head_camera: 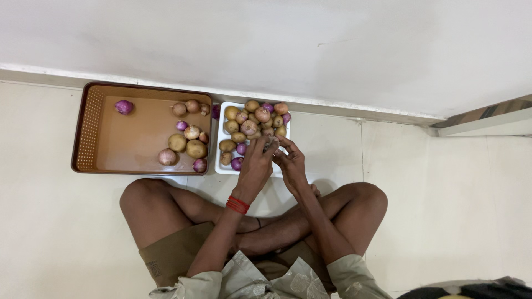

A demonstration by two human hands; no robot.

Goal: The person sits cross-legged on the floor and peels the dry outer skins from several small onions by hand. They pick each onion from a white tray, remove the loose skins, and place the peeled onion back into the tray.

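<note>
Fingers (pixel 271 145) of both hands pinch one small item (too hidden to identify) over the white tray (pixel 277 173) of potatoes and onions.

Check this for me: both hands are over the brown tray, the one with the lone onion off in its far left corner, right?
Not quite. The head view shows both hands, left and right, over the white tray of potatoes and onions. The brown tray lies to its left, and the lone onion does sit in its far left corner.
</note>
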